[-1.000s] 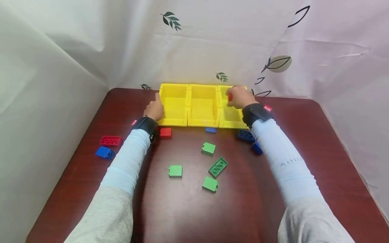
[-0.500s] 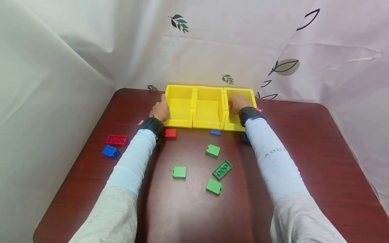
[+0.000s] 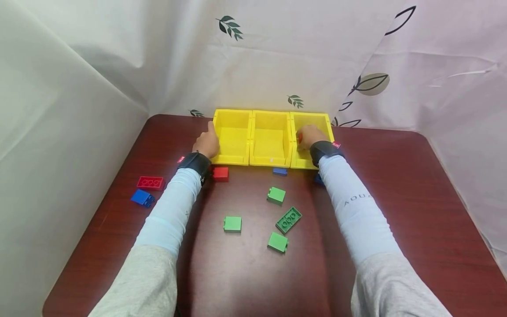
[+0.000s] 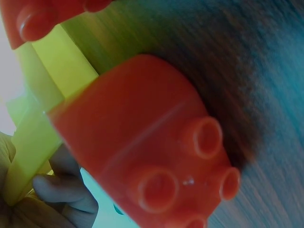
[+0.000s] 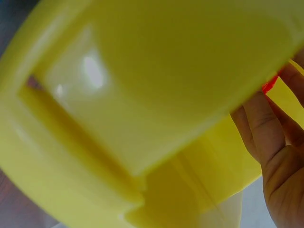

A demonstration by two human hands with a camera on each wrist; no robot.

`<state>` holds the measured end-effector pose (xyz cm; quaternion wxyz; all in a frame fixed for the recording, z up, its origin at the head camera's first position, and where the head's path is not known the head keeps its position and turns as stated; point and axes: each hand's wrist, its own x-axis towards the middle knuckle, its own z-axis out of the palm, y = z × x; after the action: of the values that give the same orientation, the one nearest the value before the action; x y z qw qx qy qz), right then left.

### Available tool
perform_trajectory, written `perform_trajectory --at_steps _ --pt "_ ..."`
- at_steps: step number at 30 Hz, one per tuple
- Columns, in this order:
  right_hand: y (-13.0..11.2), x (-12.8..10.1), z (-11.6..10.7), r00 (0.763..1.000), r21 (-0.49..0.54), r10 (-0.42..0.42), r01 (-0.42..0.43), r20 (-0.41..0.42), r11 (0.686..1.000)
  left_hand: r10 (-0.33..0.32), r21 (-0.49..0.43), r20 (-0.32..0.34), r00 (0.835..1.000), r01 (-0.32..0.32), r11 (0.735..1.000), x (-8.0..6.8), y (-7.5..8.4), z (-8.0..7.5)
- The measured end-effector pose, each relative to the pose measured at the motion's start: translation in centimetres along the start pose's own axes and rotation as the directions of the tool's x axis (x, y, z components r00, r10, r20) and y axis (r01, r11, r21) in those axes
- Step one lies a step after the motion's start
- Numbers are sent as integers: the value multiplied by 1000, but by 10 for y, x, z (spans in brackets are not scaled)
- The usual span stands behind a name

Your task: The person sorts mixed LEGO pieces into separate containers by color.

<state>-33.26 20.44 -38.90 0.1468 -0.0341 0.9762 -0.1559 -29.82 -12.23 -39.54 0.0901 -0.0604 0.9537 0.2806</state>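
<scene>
Three yellow bins stand joined in a row at the back of the table. My left hand [image 3: 206, 143] grips the outer side of the left bin [image 3: 231, 159], thumb pointing up along its wall; curled fingers [image 4: 66, 192] show against the yellow edge in the left wrist view. Inside the right bin [image 3: 304, 163], my right hand [image 3: 310, 135] pinches a red brick [image 3: 299, 138]. Only a sliver of that brick [image 5: 270, 84] shows in the right wrist view, between the fingertips, the rest hidden by hand and bin wall. The middle bin [image 3: 270, 160] has no hand in it.
Red bricks [image 3: 220, 174] [image 3: 151, 182] and a blue brick [image 3: 142, 197] lie near my left forearm. Several green bricks [image 3: 276, 195] are spread mid-table. One blue brick [image 3: 280, 171] sits before the middle bin, another [image 3: 319, 179] partly under my right forearm. A white patterned cloth hangs behind.
My right hand has gone lower into the right bin with the red brick, and its forearm has swung inward. The left hand stays at the left bin. The head view has shifted slightly.
</scene>
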Motion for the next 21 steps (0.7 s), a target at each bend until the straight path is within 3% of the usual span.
perform_trajectory --at_steps 14,21 --pt "6 -1 3 1000 -37 -17 16 -11 999 -3 1 21 1000 3 1000 -2 3 3" --pt "-6 -14 -25 999 -86 -50 48 -20 995 15 -2 -1 1000 -15 1000 1 1 1"
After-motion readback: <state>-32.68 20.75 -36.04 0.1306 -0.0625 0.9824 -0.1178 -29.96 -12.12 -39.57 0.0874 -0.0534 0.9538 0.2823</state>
